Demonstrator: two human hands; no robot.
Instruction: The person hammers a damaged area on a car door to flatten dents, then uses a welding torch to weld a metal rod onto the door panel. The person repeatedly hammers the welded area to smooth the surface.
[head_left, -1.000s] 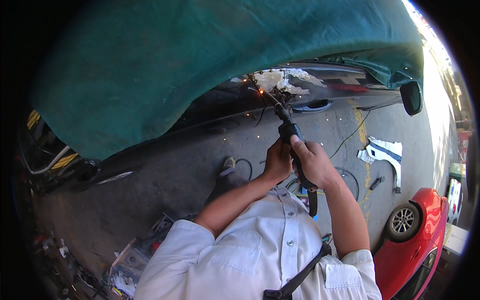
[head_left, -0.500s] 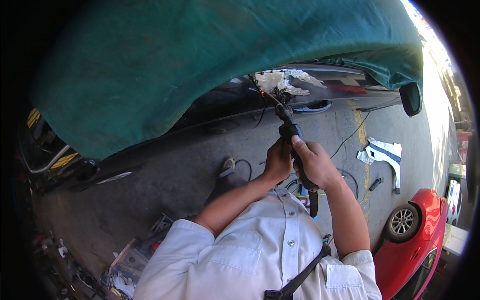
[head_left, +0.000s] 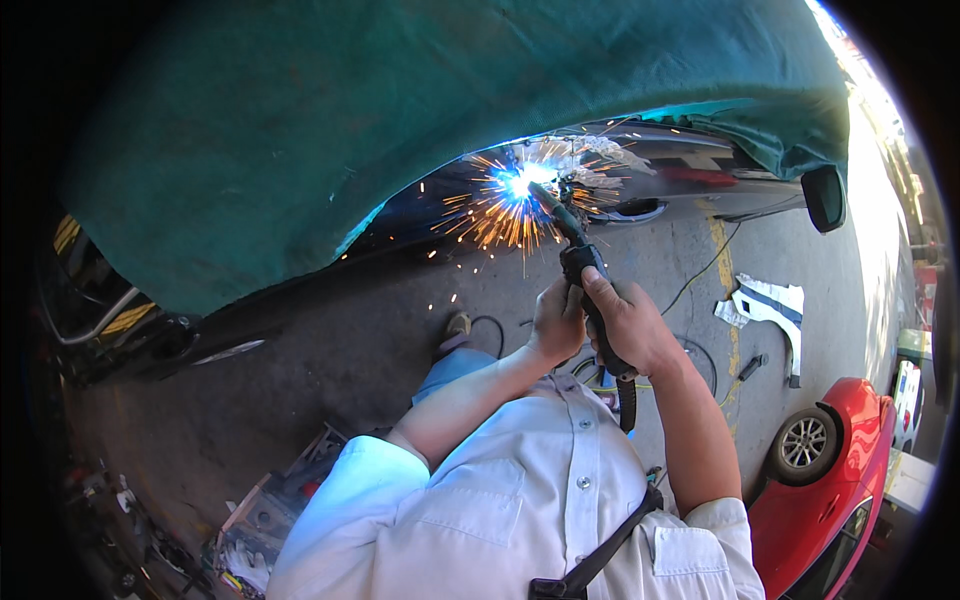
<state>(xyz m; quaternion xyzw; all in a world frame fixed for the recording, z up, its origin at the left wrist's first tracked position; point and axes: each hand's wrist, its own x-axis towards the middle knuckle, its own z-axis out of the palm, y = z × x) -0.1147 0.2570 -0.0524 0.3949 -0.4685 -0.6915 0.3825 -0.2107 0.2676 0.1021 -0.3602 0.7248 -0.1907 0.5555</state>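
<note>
A black welding torch (head_left: 590,300) slants up and left from my two hands. My right hand (head_left: 632,325) is wrapped round its handle, with the thumb along the top. Against the handle's left side, my left hand (head_left: 560,322) is closed on the torch too; its fingertips are partly hidden. At the nozzle end a blue-white arc (head_left: 524,180) burns on the dark car body (head_left: 420,225), and orange sparks spray out around it. The glare hides the exact spot of contact. Scraped bare metal (head_left: 608,150) shows right of the arc.
A green cover (head_left: 330,120) drapes over the car close above the arc. A side mirror (head_left: 823,199) sticks out at right. On the floor lie a white fender panel (head_left: 775,308) and cables (head_left: 690,285). A red car (head_left: 850,470) stands at lower right, a box of parts (head_left: 265,515) at lower left.
The torch tip, which had only a small orange glow, now throws a bright arc and sparks. Blue light falls on my left sleeve and leg. My hands have barely moved.
</note>
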